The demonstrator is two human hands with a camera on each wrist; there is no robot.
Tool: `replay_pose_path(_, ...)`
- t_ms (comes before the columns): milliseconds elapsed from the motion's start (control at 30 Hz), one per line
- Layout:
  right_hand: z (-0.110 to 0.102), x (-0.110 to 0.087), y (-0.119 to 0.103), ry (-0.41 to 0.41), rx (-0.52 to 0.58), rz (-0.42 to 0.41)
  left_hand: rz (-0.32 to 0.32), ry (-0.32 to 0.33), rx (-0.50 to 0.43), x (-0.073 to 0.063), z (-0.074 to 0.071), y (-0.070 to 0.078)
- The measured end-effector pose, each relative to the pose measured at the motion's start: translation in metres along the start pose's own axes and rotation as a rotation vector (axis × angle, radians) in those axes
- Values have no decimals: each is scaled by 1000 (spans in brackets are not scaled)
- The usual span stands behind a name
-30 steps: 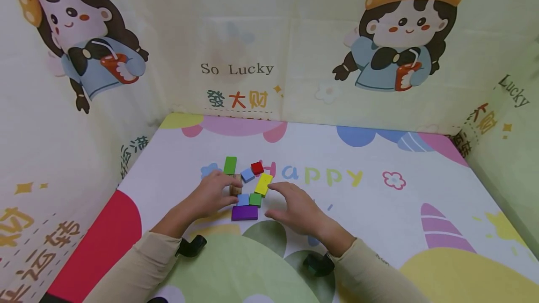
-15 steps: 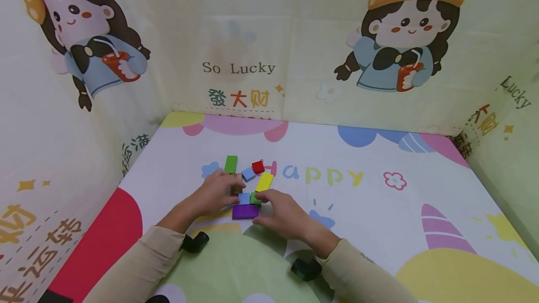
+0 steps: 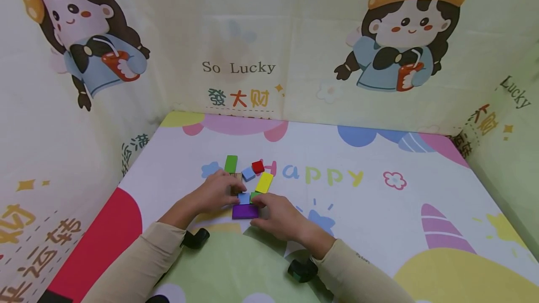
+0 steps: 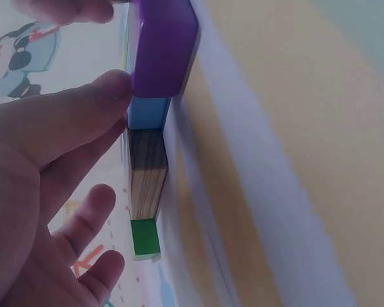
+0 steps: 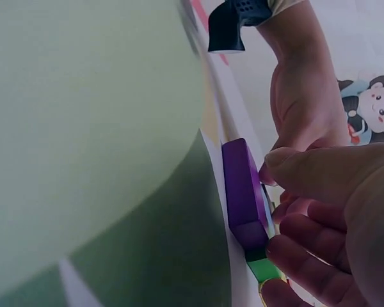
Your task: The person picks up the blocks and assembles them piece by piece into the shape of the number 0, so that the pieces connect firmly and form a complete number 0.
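Observation:
A purple block (image 3: 245, 212) lies nearest me, with a small blue block (image 3: 244, 198) and a small green block (image 3: 254, 196) behind it. My left hand (image 3: 216, 193) reaches over a striped wooden block (image 4: 147, 173), partly hidden in the head view; its thumb tip is right at the purple and blue blocks in the left wrist view. My right hand (image 3: 280, 214) is at the right side of the group, forefinger at the small green block, thumb by the purple block's right end. In the right wrist view its fingertips sit at the purple and green blocks' edges.
A longer green block (image 3: 230, 163), a second blue block (image 3: 248, 174), a red block (image 3: 258, 167) and a yellow block (image 3: 264, 183) form the ring's far side. The printed tablecloth (image 3: 358, 219) meets a cartoon-printed backdrop (image 3: 303, 60). A dark camera sits at each wrist.
My right hand has moved left from beside the yellow block to the small green and purple blocks. The left hand stays nearly in place; the blocks show no clear shift.

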State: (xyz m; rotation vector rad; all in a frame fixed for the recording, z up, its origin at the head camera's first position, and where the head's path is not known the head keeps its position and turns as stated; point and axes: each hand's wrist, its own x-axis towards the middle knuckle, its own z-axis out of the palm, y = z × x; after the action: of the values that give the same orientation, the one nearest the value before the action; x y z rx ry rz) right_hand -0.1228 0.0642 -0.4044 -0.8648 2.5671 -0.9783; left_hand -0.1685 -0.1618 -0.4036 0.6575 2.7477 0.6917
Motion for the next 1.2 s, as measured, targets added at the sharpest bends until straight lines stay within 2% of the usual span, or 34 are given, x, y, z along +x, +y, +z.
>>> replay_pose_path(333,1,1,1,-9,-35,-9,-3,-36,-9,1,-1,3)
replay_pose_path(600,2,2,1,-18,-46,-11,6,-28,22,-1,-1,6)
replay_pose_path(867,4,2,1,-18,-58,-4,-27,-36,51,-4,2,10)
replay_pose_path(1200,7,1,1,-22,-85,-11,-35,-17,19,-10,4,9)
